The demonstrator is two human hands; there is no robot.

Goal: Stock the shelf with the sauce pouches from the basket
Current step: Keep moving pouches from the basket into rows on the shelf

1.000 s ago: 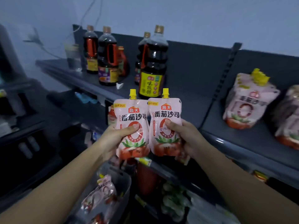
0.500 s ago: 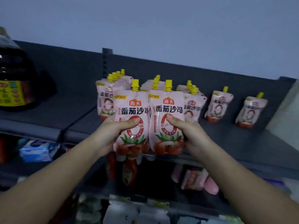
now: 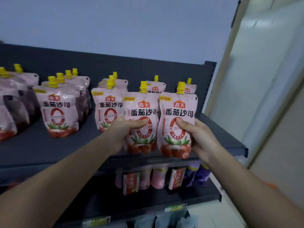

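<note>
Placement step. Left hand (image 3: 121,129) grips one sauce pouch (image 3: 141,122), right hand (image 3: 195,135) another (image 3: 176,124), both upright over the shelf (image 3: 230,139) edge; next, set each down before the pouches behind.

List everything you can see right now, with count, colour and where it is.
held sauce pouches: two, pink with yellow caps, side by side at the shelf's front right
shelved sauce pouches: several rows, exact count unclear, pink with yellow caps, on the top shelf
top shelf: one, dark grey
lower shelf packs: several, pink, red and purple, blurred
wall: pale blue-grey, behind
left hand: holds the left pouch
right hand: holds the right pouch
</note>
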